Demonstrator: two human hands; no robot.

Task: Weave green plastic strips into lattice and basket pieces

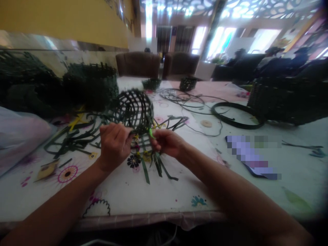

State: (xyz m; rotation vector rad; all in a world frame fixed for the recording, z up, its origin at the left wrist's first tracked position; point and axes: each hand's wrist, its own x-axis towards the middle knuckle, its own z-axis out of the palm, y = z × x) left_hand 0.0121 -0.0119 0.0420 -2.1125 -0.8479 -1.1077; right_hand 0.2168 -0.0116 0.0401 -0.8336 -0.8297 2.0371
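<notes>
Flowered tablecloth (143, 194) covers our work table, with brown armchairs (138, 65) beyond it and seated people (274, 61) at upper right. We hold the half-woven green basket (133, 109) up at centre, its loose strips (153, 164) fanning down onto the cloth, a position that seems to keep the open weave facing us. Our left hand (114, 145) closes on the basket's rim, while our right hand (166, 141) pinches a bright green strip (151, 133) against it, fingers together. Dark woven baskets (89, 85) crowd the upper left and a black strap coil (235, 116) lies well apart to the right, leaving open cloth between our forearms and the table's near edge (128, 218).
</notes>
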